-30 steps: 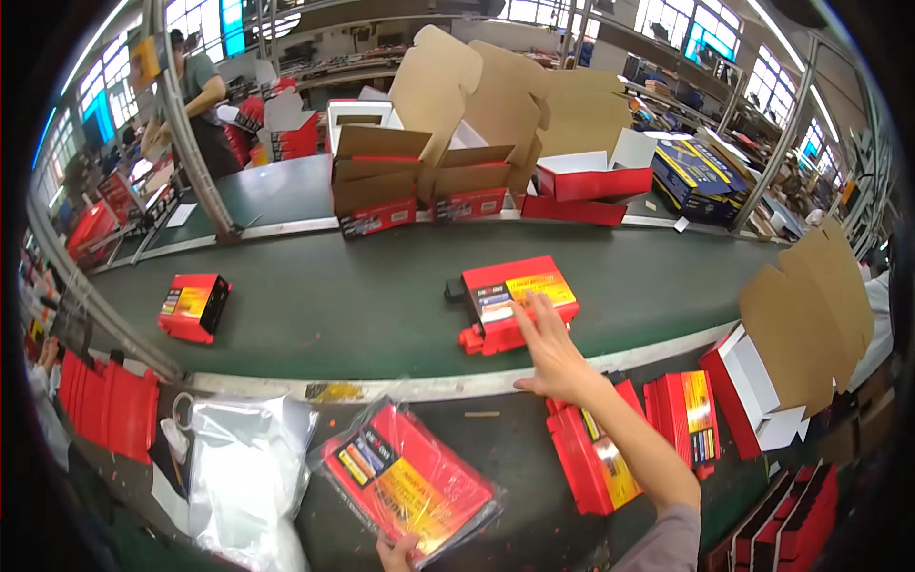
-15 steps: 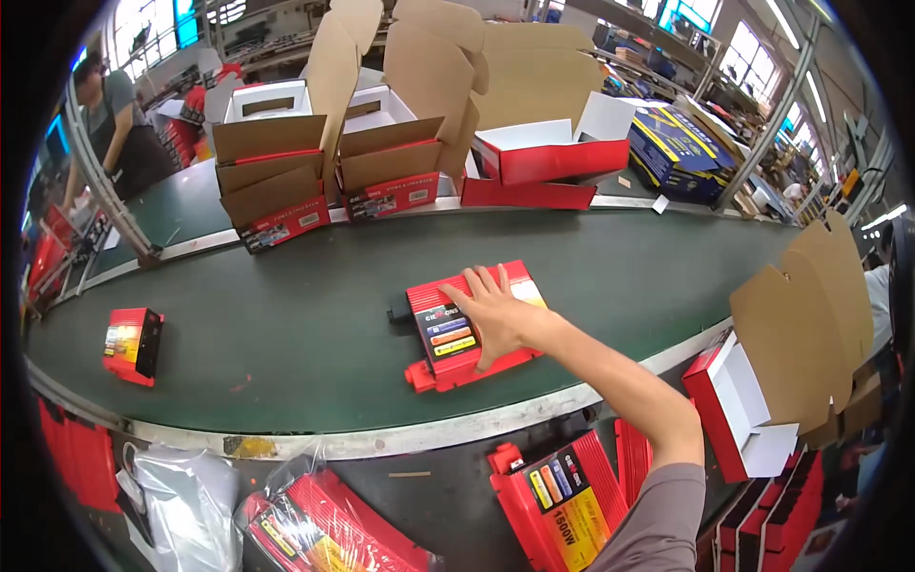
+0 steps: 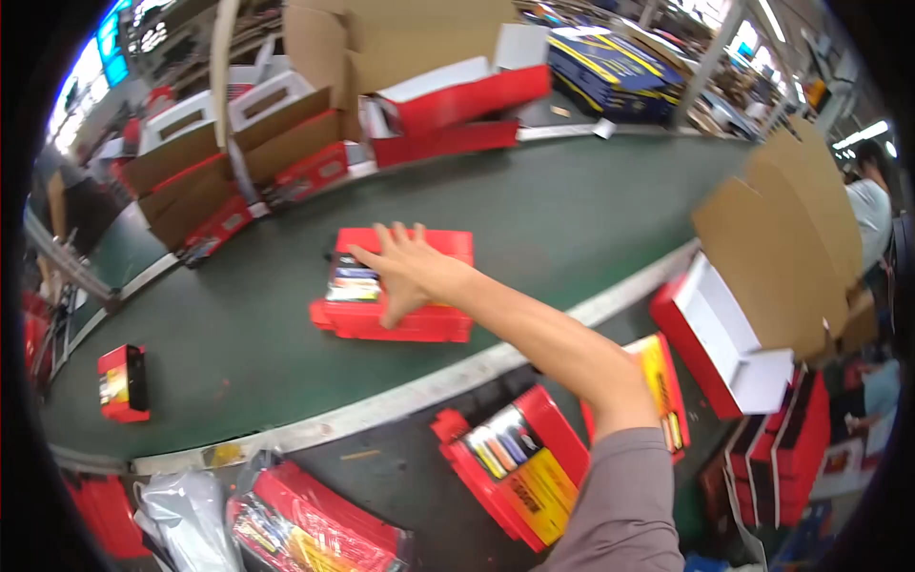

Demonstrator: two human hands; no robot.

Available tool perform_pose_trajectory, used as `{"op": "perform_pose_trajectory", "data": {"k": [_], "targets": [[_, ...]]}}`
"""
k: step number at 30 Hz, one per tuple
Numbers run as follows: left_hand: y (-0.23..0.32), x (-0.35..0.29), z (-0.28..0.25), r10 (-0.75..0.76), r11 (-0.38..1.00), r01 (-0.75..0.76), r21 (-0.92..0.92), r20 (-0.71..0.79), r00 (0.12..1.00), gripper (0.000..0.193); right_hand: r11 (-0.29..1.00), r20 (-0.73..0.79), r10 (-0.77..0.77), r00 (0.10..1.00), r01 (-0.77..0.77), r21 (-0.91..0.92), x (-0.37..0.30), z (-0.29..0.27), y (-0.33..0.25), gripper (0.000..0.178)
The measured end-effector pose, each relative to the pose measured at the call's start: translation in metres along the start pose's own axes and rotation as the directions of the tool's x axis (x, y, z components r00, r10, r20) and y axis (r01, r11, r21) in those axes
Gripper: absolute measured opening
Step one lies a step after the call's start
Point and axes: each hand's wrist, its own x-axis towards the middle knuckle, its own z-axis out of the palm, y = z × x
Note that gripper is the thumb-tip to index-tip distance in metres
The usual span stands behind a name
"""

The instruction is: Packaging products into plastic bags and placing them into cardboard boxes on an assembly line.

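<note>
My right hand (image 3: 405, 272) comes in from the lower right and lies over the top of a red power inverter (image 3: 448, 327) on the green conveyor belt (image 3: 534, 219). Its fingers are spread, with several fingertips at the inverter's far edge and the thumb toward its near side, so it grips the case across the top. The palm covers part of the coloured label. My left hand is out of view. Further left on the belt stands a smaller red and black device (image 3: 122, 383), apart from my hand.
Nearer than the belt's pale rail (image 3: 477, 372) lie a red and yellow inverter (image 3: 524, 467), one in clear plastic (image 3: 324, 520) and a grey plastic bag (image 3: 191, 515). Opened cartons (image 3: 457, 143) line the far side; another open carton (image 3: 710, 319) stands at right, above stacked red boxes (image 3: 796, 448).
The view has swung and tilted, so the belt and boxes sit differently. My right hand stays on the inverter, which appears turned slightly relative to the belt's edge.
</note>
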Motion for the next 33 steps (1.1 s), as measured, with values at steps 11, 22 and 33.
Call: {"op": "perform_pose_trajectory", "data": {"k": [11,22,33], "targets": [[0.005,-0.005,-0.005,-0.036,0.934,0.062,-0.352,0.079,0.996,0.029,0.893,-0.332,0.357,0.873,-0.215,0.395,-0.092,-0.073,-0.118,0.109],[0.005,-0.077,-0.095,0.011,0.958,-0.002,-0.288,0.029,1.0,0.056,0.71,-0.088,0.583,0.808,-0.453,0.538,-0.182,-0.002,-0.294,0.111],[0.019,-0.088,-0.136,-0.039,0.981,0.098,-0.166,0.331,0.943,0.056,0.7,-0.292,0.713,0.637,-0.665,0.259,-0.212,0.075,-0.35,0.099]]}}
